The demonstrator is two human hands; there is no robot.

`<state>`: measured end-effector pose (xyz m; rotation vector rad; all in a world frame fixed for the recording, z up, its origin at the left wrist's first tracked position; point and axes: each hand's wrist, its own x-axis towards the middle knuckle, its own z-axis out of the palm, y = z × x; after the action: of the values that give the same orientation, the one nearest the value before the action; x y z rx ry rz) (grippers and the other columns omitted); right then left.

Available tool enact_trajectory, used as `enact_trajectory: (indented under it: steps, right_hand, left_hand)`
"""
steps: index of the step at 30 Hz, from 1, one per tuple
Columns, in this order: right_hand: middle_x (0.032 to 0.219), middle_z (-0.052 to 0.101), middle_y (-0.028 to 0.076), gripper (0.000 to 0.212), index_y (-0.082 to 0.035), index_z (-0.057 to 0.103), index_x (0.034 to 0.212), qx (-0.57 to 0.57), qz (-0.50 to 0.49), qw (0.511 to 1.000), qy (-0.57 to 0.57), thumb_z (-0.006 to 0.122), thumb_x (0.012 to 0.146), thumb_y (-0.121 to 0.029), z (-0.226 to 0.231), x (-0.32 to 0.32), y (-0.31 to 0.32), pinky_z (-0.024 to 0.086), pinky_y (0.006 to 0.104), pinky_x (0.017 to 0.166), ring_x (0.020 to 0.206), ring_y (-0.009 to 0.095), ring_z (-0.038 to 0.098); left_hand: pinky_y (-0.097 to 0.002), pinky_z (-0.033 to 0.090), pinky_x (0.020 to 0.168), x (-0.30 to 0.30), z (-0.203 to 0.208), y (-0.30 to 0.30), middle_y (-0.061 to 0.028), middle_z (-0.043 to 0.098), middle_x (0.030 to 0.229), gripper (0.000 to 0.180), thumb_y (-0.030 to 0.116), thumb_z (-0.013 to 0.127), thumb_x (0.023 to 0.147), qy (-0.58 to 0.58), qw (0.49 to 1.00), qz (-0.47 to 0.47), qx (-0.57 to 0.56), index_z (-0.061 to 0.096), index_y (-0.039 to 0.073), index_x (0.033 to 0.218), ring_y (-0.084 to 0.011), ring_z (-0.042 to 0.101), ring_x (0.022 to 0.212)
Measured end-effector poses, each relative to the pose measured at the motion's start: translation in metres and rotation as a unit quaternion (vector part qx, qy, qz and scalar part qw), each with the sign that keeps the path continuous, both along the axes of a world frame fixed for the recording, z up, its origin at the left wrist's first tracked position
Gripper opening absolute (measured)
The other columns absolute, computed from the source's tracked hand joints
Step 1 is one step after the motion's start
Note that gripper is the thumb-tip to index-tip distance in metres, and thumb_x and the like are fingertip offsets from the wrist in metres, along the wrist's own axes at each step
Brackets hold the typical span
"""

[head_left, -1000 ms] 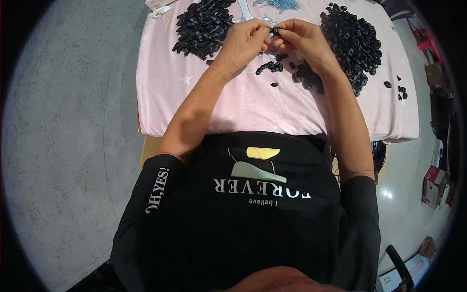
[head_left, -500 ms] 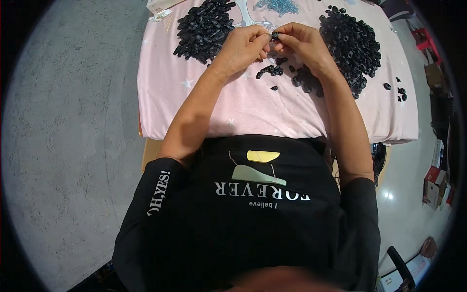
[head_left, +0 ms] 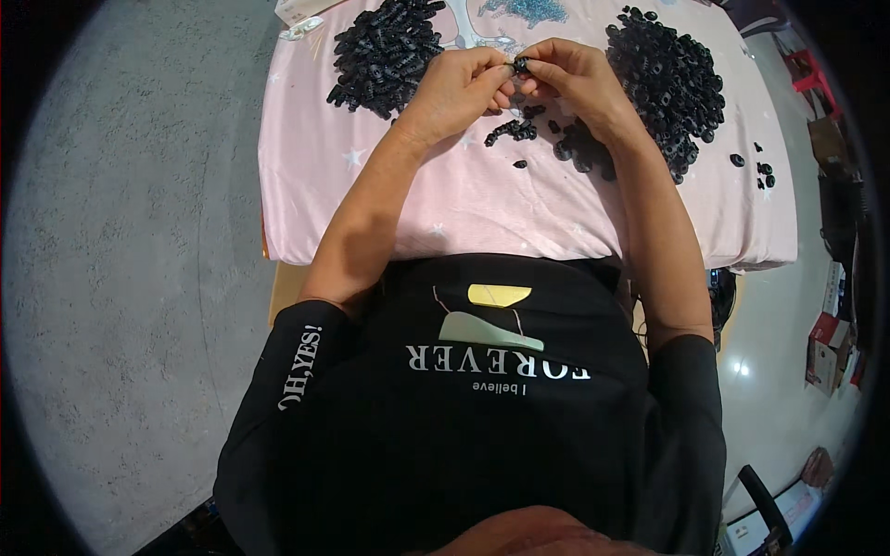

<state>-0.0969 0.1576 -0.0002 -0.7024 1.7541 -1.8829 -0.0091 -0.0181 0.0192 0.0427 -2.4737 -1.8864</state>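
My left hand point(head_left: 462, 89) and my right hand point(head_left: 577, 82) meet over the far middle of the pink cloth. Between their pinched fingertips is a small black plastic part point(head_left: 521, 66), gripped from both sides; its exact shape is too small to make out. Just below the hands lies a loose cluster of small black parts point(head_left: 512, 132), with a single black piece point(head_left: 520, 164) nearer to me. More round black pieces point(head_left: 582, 148) rest beneath my right wrist, partly in its shadow.
A heap of ribbed black pieces point(head_left: 387, 56) stands left of my hands, a heap of round black pieces point(head_left: 669, 93) to the right. Beyond lie small bluish springs point(head_left: 525, 9). Several stray black parts point(head_left: 764, 176) sit near the right edge of the pink cloth point(head_left: 464, 218).
The fingertips have shifted very slightly around the small black part, which stays pinched between both hands. Heaps and loose pieces lie as before.
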Motion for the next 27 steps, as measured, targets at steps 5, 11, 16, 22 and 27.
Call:
enact_trajectory:
  steps: [5,11,16,22,27]
  right_hand:
    - [0.090,0.069,0.004,0.019,0.002,0.066,0.113,0.011,0.003,1.000,0.008,0.060,0.100,-0.011,0.002,0.002,0.001,0.055,0.0208,0.075,0.078,0.008,0.065]
    - [0.090,0.069,0.004,0.019,0.002,0.066,0.113,0.020,-0.002,1.000,0.010,0.060,0.099,-0.009,-0.010,-0.006,0.000,0.054,0.0207,0.075,0.079,0.008,0.065]
    - [0.089,0.068,0.003,0.017,0.003,0.066,0.112,-0.002,0.004,0.999,0.049,0.059,0.100,-0.007,-0.013,-0.008,0.000,0.054,0.0201,0.075,0.078,0.007,0.065]
    - [0.091,0.069,0.004,0.016,0.004,0.066,0.110,0.019,-0.017,0.997,0.067,0.059,0.099,-0.006,-0.013,-0.008,-0.002,0.055,0.0203,0.073,0.078,0.007,0.065]
    - [0.092,0.069,0.005,0.015,0.005,0.066,0.108,0.010,-0.046,0.990,0.129,0.060,0.099,-0.005,-0.015,-0.002,-0.008,0.057,0.0224,0.074,0.081,0.009,0.068]
  left_hand:
    - [-0.0209,0.053,0.068,0.001,0.006,-0.002,-0.0035,0.066,0.086,0.021,0.012,0.053,0.103,-0.020,1.000,-0.017,-0.006,0.066,-0.003,0.109,-0.0087,0.063,0.073]
    - [-0.0212,0.054,0.067,0.001,0.001,-0.002,-0.0040,0.067,0.086,0.021,0.013,0.054,0.103,-0.012,1.000,-0.005,0.008,0.067,-0.003,0.109,-0.0089,0.063,0.073]
    - [-0.0211,0.055,0.064,0.001,0.002,0.006,-0.0048,0.067,0.083,0.020,0.012,0.056,0.101,0.010,0.998,0.036,-0.053,0.068,-0.004,0.105,-0.0091,0.064,0.069]
    - [-0.0220,0.056,0.060,0.000,0.002,0.012,-0.0066,0.069,0.080,0.019,0.011,0.058,0.100,0.032,0.994,0.079,-0.066,0.069,-0.004,0.102,-0.0097,0.065,0.066]
    - [-0.0253,0.056,0.055,-0.001,-0.003,0.013,-0.0100,0.071,0.071,0.019,0.009,0.058,0.094,0.088,0.987,0.108,-0.075,0.070,-0.005,0.092,-0.0117,0.068,0.059]
